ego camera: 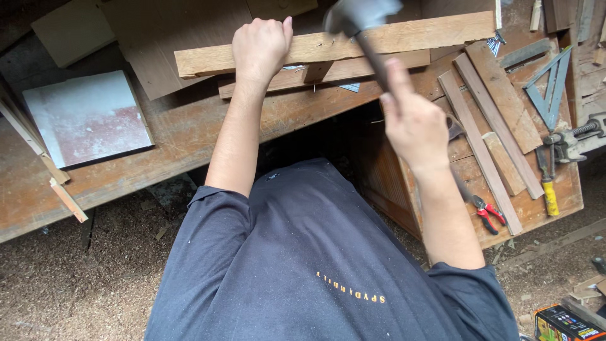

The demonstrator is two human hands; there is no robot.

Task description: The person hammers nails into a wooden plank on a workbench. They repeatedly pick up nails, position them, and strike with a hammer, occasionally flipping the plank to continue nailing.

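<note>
My left hand (pixel 260 45) is closed over the near edge of a long pale wooden batten (pixel 404 35) lying across the workbench (pixel 158 145). A second batten (pixel 353 68) lies just under it, joined by a short block. My right hand (pixel 413 123) grips the dark handle of a hammer (pixel 360 16). Its grey head is blurred and raised above the upper batten, near the middle of its length. My dark shirt fills the lower middle of the view.
A white-and-red painted board (pixel 88 117) lies at the left. Several wooden strips (pixel 499 101), a metal triangle square (pixel 549 88), a clamp (pixel 577 139), a yellow-handled screwdriver (pixel 548 186) and red-handled pliers (pixel 487 211) lie at the right. Sawdust covers the floor.
</note>
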